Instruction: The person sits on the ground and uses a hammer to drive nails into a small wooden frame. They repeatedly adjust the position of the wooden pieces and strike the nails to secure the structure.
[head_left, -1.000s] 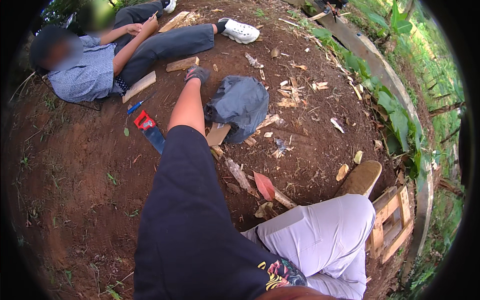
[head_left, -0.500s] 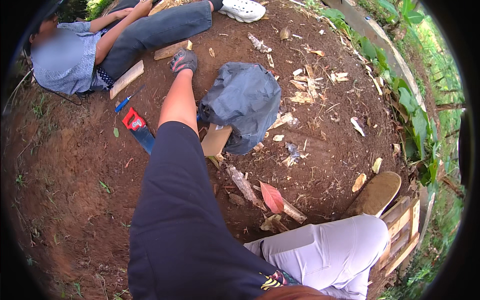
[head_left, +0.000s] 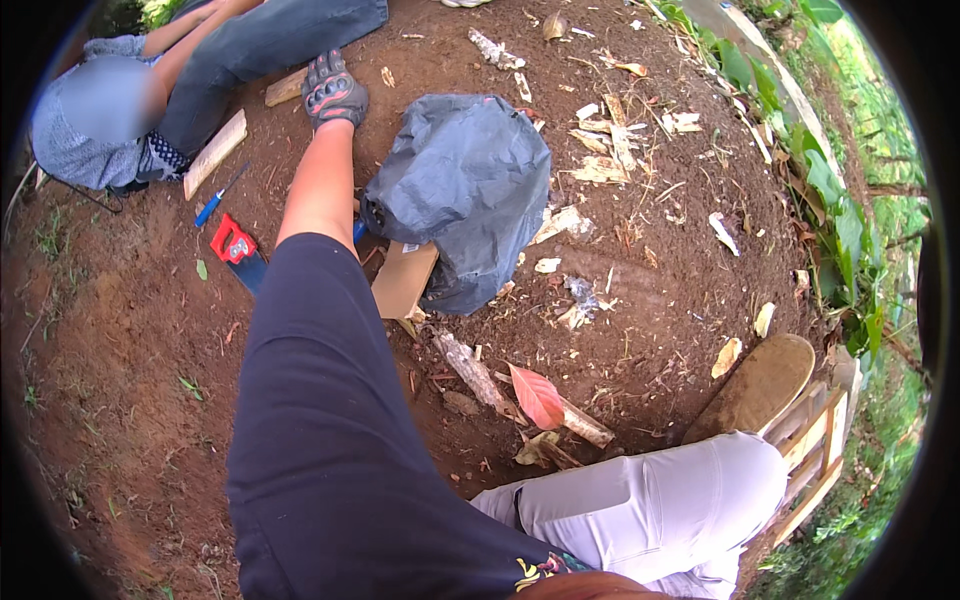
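Bare red soil (head_left: 120,330) lies littered with wood chips. Left hand (head_left: 333,90), gloved, reaches palm-down to a wood block (head_left: 287,88) beside another person's leg (head_left: 270,45); grip cannot be told. Right hand unseen.

At twelve o'clock the left hand (head_left: 333,92) wears a grey and red knitted work glove with a rubbery, matt ribbed back. Just beside it, at eleven o'clock, lies a short pale wooden plank (head_left: 286,88), rough-sawn; a second, longer pale wooden plank (head_left: 215,152) lies at ten o'clock. The crumpled grey plastic bag (head_left: 470,190) near the centre has a dull sheen on its folds. Under it a flat brown cardboard piece (head_left: 404,280) looks matt and papery. The red-handled saw (head_left: 236,250) shows glossy plastic. The reddish-brown bare soil ground (head_left: 110,340) is crumbly and rough. The dark navy cloth sleeve (head_left: 320,430) is smooth, and the light grey cloth trousers (head_left: 650,500) are matt.
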